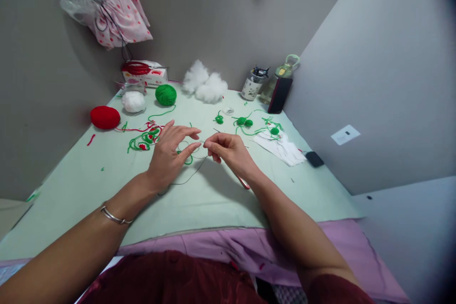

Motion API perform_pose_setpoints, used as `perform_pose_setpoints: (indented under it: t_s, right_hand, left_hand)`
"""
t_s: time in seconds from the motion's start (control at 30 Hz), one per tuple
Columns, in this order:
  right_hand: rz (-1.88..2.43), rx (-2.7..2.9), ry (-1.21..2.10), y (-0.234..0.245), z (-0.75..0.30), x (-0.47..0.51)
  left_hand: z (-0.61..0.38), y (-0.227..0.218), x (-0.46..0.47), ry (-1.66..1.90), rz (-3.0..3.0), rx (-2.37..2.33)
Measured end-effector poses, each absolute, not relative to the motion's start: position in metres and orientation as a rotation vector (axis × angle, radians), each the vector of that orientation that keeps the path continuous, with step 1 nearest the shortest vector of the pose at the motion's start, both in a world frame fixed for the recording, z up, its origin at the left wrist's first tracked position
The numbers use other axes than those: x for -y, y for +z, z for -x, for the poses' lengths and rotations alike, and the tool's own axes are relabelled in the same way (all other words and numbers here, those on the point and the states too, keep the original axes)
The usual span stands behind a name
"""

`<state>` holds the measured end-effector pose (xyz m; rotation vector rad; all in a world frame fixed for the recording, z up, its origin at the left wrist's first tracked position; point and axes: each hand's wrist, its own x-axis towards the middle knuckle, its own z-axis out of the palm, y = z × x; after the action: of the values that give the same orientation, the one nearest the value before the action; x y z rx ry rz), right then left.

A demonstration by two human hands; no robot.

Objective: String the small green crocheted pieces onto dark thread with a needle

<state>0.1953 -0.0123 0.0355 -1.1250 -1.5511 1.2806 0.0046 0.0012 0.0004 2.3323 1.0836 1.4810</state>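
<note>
My left hand (173,151) hovers over the pale green table (107,185), thumb and forefinger pinched on a thin dark thread (192,173) while the other fingers spread. My right hand (228,149) faces it, fingers pinched together on something very thin, perhaps a needle, at the same thread. The two sets of fingertips almost touch. The thread loops down toward me across the table. Just beyond my left hand lies a green and red crocheted piece (146,138).
Red (104,117), white (133,101) and green (166,94) yarn balls sit at the far left. White stuffing (204,84), a cup of tools (252,86), a bottle (283,76) and a phone (280,96) line the back. Small green crocheted bits (245,122) and white cloth (281,148) lie right.
</note>
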Motion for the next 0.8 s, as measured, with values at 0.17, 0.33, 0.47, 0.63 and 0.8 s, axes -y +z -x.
perform_pose_setpoints:
  t_s: [0.17, 0.33, 0.47, 0.63, 0.8]
  right_hand:
    - [1.131, 1.576, 1.277, 0.036, -0.195, 0.013]
    - [1.144, 1.588, 1.307, 0.035, -0.195, 0.013]
    - [1.113, 1.637, 1.385, 0.036, -0.199, 0.012]
    - [0.947, 1.592, 1.517, 0.045, -0.212, 0.010]
    - [0.888, 1.562, 1.488, 0.058, -0.231, 0.009]
  left_hand:
    - [-0.003, 0.000, -0.003, 1.460, -2.338, -1.010]
    - [-0.002, -0.001, -0.002, 1.470, -2.368, -1.021]
    - [0.003, 0.010, -0.003, 1.455, -2.373, -1.043]
    - [0.034, 0.040, -0.020, 1.808, -2.094, -1.166]
    - [0.083, 0.068, -0.045, 2.088, -1.894, -1.443]
